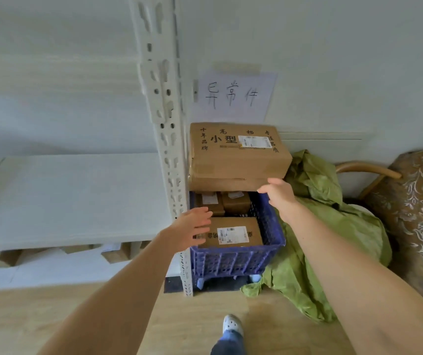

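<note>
Fingers [266, 188] of the right hand [280, 194], loose and empty, touch the big carton [238, 160]; left hand [192, 226] spread, empty. A one-sided push could tip it off the crate [236, 260]

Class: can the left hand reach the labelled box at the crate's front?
Probably yes: the left hand hovers open at the labelled box, its top bare; the big box covers only the rear of the crate.

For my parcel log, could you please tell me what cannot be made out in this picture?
Head view:
- Label print on the small box: too small.
- Blue crate, rear contents: covered by the large box.
- Right hand contact with it: fingertips foreshortened.
- Armchair: cut by right edge.
</note>
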